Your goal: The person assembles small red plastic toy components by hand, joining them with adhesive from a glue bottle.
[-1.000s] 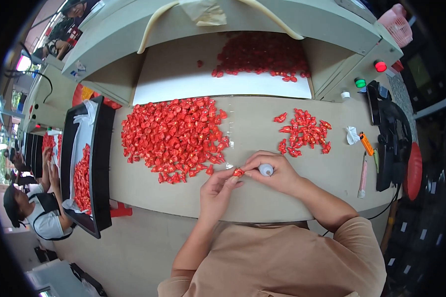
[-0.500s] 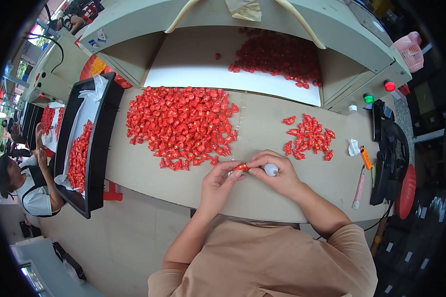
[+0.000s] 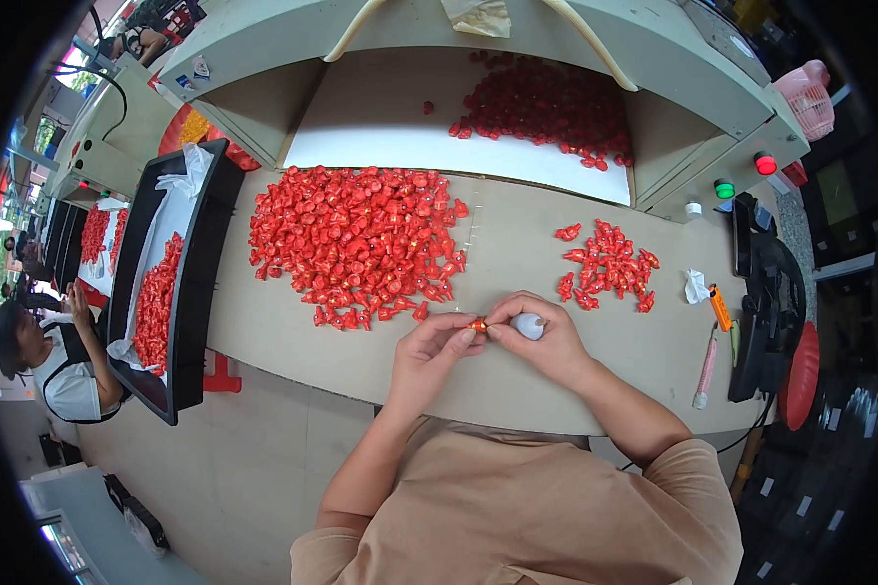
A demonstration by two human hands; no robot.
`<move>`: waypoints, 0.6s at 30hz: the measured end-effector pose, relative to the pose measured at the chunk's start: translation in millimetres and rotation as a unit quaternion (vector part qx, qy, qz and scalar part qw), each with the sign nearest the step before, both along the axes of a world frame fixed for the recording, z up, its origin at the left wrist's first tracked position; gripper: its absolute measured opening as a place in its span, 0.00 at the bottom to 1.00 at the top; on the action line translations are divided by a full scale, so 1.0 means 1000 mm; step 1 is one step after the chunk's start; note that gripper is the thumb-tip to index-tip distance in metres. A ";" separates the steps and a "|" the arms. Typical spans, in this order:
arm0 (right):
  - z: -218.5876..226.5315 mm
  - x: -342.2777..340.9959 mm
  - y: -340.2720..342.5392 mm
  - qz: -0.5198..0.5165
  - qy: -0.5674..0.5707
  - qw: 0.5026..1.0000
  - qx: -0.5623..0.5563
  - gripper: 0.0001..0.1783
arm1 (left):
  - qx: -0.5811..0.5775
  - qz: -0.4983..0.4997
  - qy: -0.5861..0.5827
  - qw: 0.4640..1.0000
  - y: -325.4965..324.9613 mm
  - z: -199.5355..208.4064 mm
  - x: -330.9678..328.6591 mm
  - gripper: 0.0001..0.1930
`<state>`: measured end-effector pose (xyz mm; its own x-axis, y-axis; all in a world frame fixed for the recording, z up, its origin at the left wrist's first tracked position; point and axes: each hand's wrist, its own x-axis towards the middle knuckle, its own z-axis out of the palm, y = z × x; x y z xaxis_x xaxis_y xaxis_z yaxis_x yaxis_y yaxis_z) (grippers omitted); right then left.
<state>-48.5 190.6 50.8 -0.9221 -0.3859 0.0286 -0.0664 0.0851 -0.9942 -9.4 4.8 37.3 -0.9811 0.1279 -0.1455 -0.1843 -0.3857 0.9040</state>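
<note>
Piece [image 3: 477,327], between left grip [image 3: 425,353] and right grip [image 3: 548,345]

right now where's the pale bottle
In the head view, right of centre: the pale bottle sits in the right hand, just right of the red piece in the left hand, lower left of the smaller red pile.

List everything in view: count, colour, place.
Piece pile: many, red, table left
Piece group: dozens, red, table right
Held piece: one, red-gold, centre
Bottle: one, whitish, held, centre
Table: one, beige, centre
Cabinet: one, grey, beyond table
Coloured buttons: two, red, green, cabinet
Tray: one, black, left
Tissue: one, white, table right
Tool: one, orange, beside tissue
Basket: one, pink, upper right
Nearest co-worker: one, white top, left
Left hand: one, bare, pinching held piece
Right hand: one, bare, around bottle
</note>
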 end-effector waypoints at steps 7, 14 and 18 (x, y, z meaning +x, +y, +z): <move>-0.002 0.000 -0.001 -0.004 0.040 0.999 -0.016 0.05 | -0.019 -0.003 0.017 1.000 0.000 -0.001 0.000 0.10; -0.001 0.002 -0.001 0.000 -0.062 0.998 -0.026 0.08 | -0.007 0.000 0.007 1.000 -0.001 -0.001 0.000 0.10; -0.005 0.001 0.001 0.020 -0.061 0.997 -0.034 0.10 | 0.000 0.001 -0.002 1.000 -0.002 -0.003 0.000 0.09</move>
<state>-47.6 191.4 45.4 -0.9040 -0.4237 -0.0564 0.0543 0.0170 -0.9984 -9.1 3.0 34.1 -0.9808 0.1256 -0.1491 -0.1868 -0.3864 0.9032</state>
